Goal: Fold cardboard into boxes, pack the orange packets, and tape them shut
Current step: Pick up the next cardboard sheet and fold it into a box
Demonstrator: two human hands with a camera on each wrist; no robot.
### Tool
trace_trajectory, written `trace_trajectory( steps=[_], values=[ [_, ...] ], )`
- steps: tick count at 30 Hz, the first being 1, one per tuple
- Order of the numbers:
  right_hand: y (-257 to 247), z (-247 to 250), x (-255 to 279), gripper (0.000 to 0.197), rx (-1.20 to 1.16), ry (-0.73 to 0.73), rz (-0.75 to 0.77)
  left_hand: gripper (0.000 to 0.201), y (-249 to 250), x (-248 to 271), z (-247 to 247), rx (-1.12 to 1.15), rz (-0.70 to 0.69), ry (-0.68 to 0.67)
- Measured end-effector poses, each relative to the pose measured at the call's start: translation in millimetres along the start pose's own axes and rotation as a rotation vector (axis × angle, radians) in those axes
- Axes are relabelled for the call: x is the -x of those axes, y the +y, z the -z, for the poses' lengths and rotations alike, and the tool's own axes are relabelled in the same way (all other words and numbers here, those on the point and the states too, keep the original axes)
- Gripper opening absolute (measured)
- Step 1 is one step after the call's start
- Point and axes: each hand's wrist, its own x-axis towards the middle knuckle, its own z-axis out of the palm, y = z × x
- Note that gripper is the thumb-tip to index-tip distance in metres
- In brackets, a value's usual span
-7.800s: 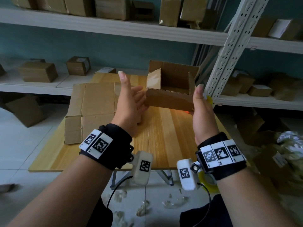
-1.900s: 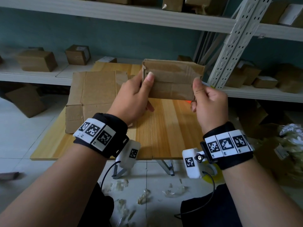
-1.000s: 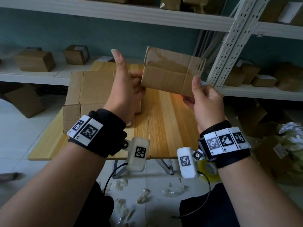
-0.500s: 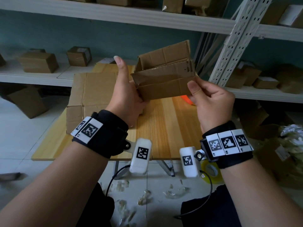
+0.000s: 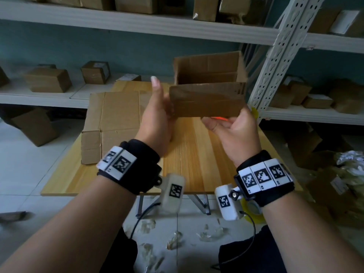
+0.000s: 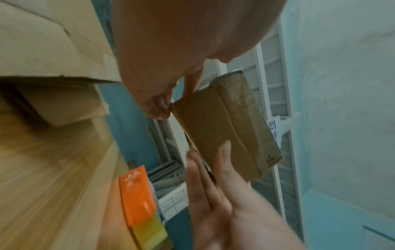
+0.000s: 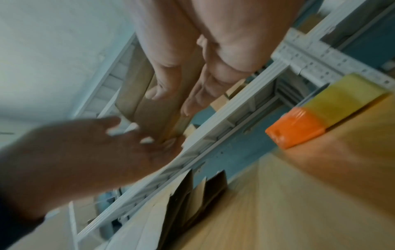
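A small cardboard box [image 5: 208, 95] is held in the air above the far part of the wooden bench [image 5: 197, 154], between both hands. Its top is open, with the far flap standing up and the near wall facing the camera.

The left hand [image 5: 157, 119] is at the box's left end. Its thumb points straight up, clear of the cardboard, and in the left wrist view its fingers [image 6: 158, 104] curl against the box's edge. The fingers look only partly bent, and I cannot tell whether they truly pinch the cardboard or just press on it.

The right hand [image 5: 236, 131] supports the box from below at its right end, palm turned up. In the right wrist view the thumb and fingers [image 7: 192, 101] lie on either side of a box wall, holding it.

An orange packet [image 6: 136, 194] lies on the bench below the box, toward the far right edge, with a yellow one just beside it. In the head view only a sliver of it shows under the box.

A stack of flattened cardboard [image 5: 112, 123] lies on the left part of the bench. Shelves [image 5: 137, 22] along the far wall carry more brown boxes. A roll of tape [image 5: 252, 209] sits on the floor near the right wrist.
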Motion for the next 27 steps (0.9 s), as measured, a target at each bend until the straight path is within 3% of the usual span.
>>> trace_trajectory(
  steps=[2,4,9,15,20,23,25,27],
  values=[
    [3.3,-8.5,2.1,0.067,-0.040,0.011,-0.038,0.083,-6.3,4.8,-10.7,-0.008,-0.005,0.033],
    [2.9,-8.3,1.2,0.054,0.087,0.031,-0.041,0.075,-5.5,8.1,-17.7,-0.019,0.006,0.075],
    [0.6,6.2,-0.1,0.038,0.211,0.062,-0.008,0.097,6.6,5.7,-8.9,-0.134,-0.015,0.006],
    [5.2,9.8,1.4,0.047,0.176,0.126,0.085,0.104,4.5,8.2,-3.5,-0.190,0.062,0.018],
    [8.8,11.7,0.3,0.033,0.155,0.078,-0.002,0.075,6.3,13.1,-3.6,-0.263,0.062,0.028],
    [8.4,10.3,-1.5,0.029,0.155,0.044,-0.026,0.096,8.9,15.2,-5.7,-0.292,0.046,0.047],
    [6.7,9.5,-0.7,0.036,0.213,0.065,-0.026,0.098,10.8,14.7,-7.7,-0.292,0.032,0.054],
    [4.2,10.3,0.2,0.028,0.241,0.108,-0.007,0.102,12.0,13.8,-9.2,-0.288,0.036,0.065]
  ],
)
